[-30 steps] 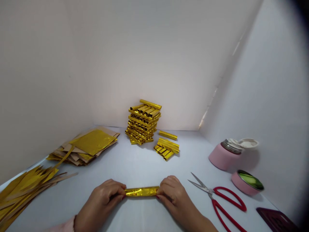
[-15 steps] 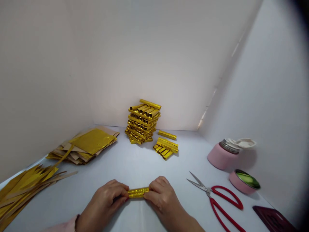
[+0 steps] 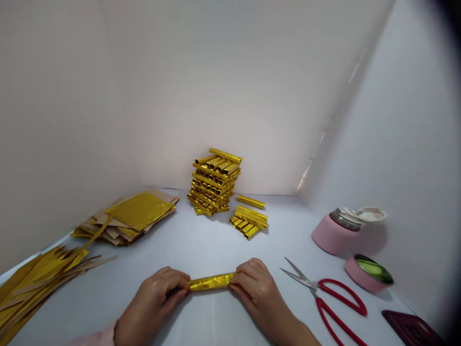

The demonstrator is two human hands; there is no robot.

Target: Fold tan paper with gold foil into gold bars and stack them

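Note:
A shiny gold foil paper tube (image 3: 210,282) is held level just above the white tabletop, or resting on it; I cannot tell which. My left hand (image 3: 155,302) pinches its left end between thumb and fingers. At the opposite end, my right hand (image 3: 260,294) is closed on the tube in the same way. The middle of the tube shows between the two hands, while both ends are covered by fingertips. Beyond them lies a small group of similar gold tubes (image 3: 249,221), with a single gold tube (image 3: 251,201) behind it.
A tall crisscross stack of gold tubes (image 3: 215,185) stands at the back. Gold paper sheets (image 3: 139,210) and cut strips (image 3: 39,276) lie left. On the right are open red-handled scissors (image 3: 314,287), a pink jar (image 3: 334,234), a pink round container (image 3: 368,274) and a dark red flat object (image 3: 410,327).
My right hand has slid rightward along the tube, so more of the gold foil shows between my hands. The left hand has stayed nearly in place. The view has shifted slightly.

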